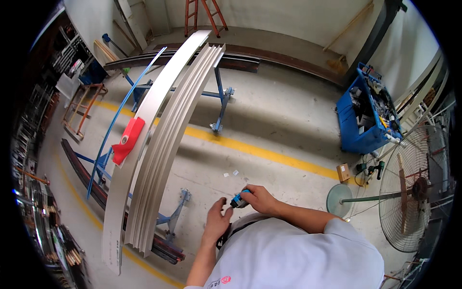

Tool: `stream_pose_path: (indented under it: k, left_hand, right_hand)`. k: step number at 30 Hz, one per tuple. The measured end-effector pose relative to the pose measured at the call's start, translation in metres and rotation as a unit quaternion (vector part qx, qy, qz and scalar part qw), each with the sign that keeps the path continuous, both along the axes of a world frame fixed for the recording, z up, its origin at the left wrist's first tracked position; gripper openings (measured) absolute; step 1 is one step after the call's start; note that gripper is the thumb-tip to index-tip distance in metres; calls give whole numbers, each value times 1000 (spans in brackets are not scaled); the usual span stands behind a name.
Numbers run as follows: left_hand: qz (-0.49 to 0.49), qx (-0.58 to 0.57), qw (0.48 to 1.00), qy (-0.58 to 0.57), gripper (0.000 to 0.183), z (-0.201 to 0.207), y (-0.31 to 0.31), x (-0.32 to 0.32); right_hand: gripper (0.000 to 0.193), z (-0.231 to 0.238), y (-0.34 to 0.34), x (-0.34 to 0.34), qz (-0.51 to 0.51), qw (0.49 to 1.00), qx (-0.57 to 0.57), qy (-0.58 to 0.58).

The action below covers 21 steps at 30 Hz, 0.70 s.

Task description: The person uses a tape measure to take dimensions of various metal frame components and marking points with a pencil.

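My right hand (261,198) is closed around a small blue-and-black handheld tool (239,199), held in front of my waist. Its exact kind is too small to make out. Just left of the tool is my left hand (217,222), thumb and fingers apart, with nothing seen in it. To the left, long grey ribbed metal profiles (168,139) lie side by side on blue trestles (222,103). Beside them runs a flat white profile (156,96) with a red piece (129,137) resting on it.
A thin blue strip (115,115) lies left of the profiles. On the right are a full blue bin (350,126), a small cardboard box (343,172) and a large caged fan (404,188). Dark bars (240,62) and an orange ladder (191,19) stand far back. A yellow line (260,151) crosses the floor.
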<state>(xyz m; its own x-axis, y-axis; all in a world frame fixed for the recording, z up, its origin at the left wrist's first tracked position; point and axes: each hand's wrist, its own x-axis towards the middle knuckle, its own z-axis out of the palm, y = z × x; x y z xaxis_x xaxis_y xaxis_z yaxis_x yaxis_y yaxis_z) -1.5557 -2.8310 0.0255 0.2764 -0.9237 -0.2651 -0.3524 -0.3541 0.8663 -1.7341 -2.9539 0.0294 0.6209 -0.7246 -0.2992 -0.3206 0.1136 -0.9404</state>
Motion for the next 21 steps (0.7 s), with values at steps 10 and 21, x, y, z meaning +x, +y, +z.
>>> stream_pose_path:
  k: [10, 21]
  left_hand:
    - [-137, 64, 984, 93, 41, 31, -147, -163]
    - [-354, 72, 931, 47, 35, -18, -380, -270]
  right_hand:
    - [49, -8, -86, -161, -128, 919, 337, -162]
    - [24, -7, -227, -287, -286, 946, 142, -55]
